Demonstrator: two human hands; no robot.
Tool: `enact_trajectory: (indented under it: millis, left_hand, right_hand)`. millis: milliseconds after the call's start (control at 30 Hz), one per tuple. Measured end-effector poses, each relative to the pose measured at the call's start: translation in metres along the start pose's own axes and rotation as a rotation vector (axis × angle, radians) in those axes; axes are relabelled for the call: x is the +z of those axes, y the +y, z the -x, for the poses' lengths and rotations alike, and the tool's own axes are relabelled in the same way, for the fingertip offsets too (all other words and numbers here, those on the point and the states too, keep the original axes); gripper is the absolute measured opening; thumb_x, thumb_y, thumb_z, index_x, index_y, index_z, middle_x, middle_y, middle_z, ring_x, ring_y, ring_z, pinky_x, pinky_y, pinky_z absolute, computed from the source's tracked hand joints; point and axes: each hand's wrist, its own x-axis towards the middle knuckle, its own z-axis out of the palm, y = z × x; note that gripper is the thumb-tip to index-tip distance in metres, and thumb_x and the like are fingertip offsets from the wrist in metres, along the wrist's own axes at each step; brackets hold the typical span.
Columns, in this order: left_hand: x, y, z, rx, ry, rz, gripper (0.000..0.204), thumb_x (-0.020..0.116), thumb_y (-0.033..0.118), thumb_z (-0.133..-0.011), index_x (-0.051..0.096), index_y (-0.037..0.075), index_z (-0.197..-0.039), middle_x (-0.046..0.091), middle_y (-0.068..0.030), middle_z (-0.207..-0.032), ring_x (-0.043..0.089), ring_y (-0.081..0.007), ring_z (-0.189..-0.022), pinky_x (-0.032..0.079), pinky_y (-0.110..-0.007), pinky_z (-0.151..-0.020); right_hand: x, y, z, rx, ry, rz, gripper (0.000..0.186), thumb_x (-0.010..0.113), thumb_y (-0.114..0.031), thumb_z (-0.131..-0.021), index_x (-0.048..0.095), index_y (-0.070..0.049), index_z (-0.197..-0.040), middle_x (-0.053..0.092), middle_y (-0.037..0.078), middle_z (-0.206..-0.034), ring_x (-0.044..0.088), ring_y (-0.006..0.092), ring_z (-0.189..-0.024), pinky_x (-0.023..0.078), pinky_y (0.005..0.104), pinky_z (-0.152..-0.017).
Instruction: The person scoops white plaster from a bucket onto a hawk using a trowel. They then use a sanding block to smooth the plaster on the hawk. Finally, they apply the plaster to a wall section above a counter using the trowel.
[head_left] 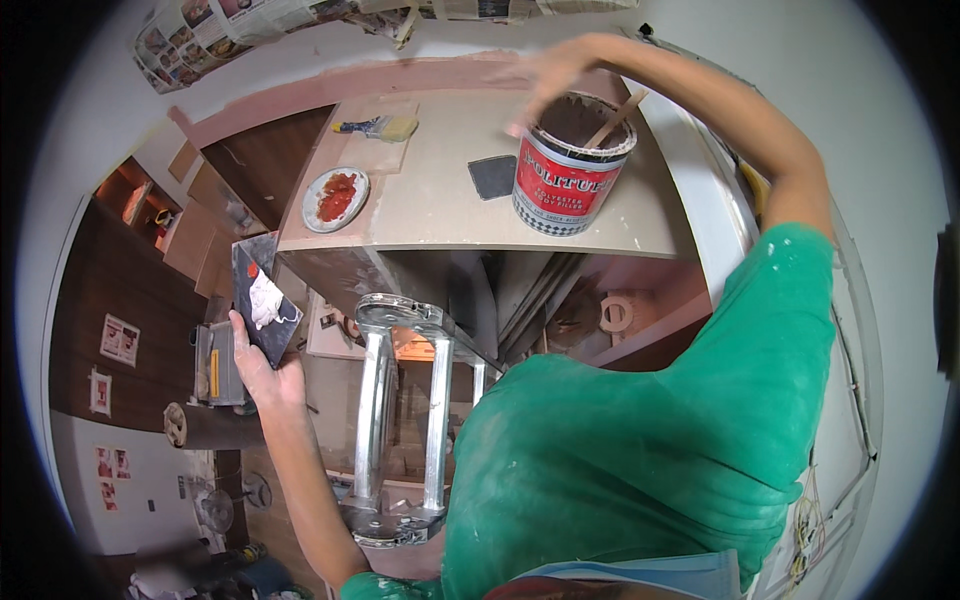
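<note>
Plainly, my left grip (272, 380) holds a thin, dark, flat rectangular board (275, 342) by its lower edge.
On its face sit a soft pinkish-white lump of paste (264, 300) and a small red dab (252, 269); I judge the board light and stiff, best taken by its bare margin, away from the smear. My right grip (560, 75) blurs beside the rim of a round red-and-white metal tin (566, 188), so I cannot tell whether it closes on anything. The tin stands upright on the pale wooden desk (430, 215), a wooden stick (616, 118) leaning inside; probably heavy, it asks for a hold around its smooth sides.
</note>
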Motion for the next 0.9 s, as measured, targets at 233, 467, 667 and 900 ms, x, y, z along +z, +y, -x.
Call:
enact_trajectory:
  millis: [233,467,667,900]
  left_hand:
    - [-0.022,0.015,-0.019,0.074,-0.042,-0.119,0.034,0.057,0.037,-0.096,0.062,0.010,-0.116,0.067,-0.0011,-0.110,0.064,-0.0140,-0.095,0.048,-0.031,-0.086]
    - [-0.010,0.019,0.000,0.128,0.107,0.005,0.042,0.049,0.039,-0.099,0.057,0.007,-0.125,0.063,-0.0050,-0.122,0.061,-0.0210,-0.108,0.046,-0.040,-0.098]
    - [-0.010,0.019,-0.008,0.197,0.085,-0.032,0.039,0.053,0.039,-0.098,0.058,0.009,-0.123,0.063,-0.0021,-0.122,0.059,-0.0173,-0.109,0.042,-0.035,-0.099]
    - [-0.025,0.027,-0.002,0.187,0.029,-0.029,0.031,0.054,0.033,-0.098,0.061,0.008,-0.115,0.067,-0.0037,-0.110,0.065,-0.0160,-0.096,0.051,-0.029,-0.083]
  right_hand:
    - [-0.032,-0.046,-0.234,-0.096,0.240,0.192,0.096,0.071,-0.059,-0.074,0.038,0.000,-0.142,0.041,0.023,-0.144,0.044,0.0363,-0.131,0.036,0.0426,-0.110]
    - [0.059,-0.057,-0.395,0.017,0.640,0.014,0.084,0.073,-0.055,-0.073,0.049,-0.002,-0.135,0.049,0.021,-0.138,0.049,0.0354,-0.126,0.041,0.0431,-0.104]
    - [0.093,-0.009,-0.377,0.168,0.371,-0.191,0.072,0.075,-0.051,-0.071,0.061,-0.006,-0.125,0.058,0.019,-0.128,0.057,0.0341,-0.116,0.047,0.0440,-0.096]
    - [0.112,-0.051,-0.223,0.432,-0.033,-0.456,0.053,0.076,-0.041,-0.063,0.072,-0.009,-0.104,0.068,0.014,-0.110,0.067,0.0304,-0.093,0.052,0.0437,-0.082]
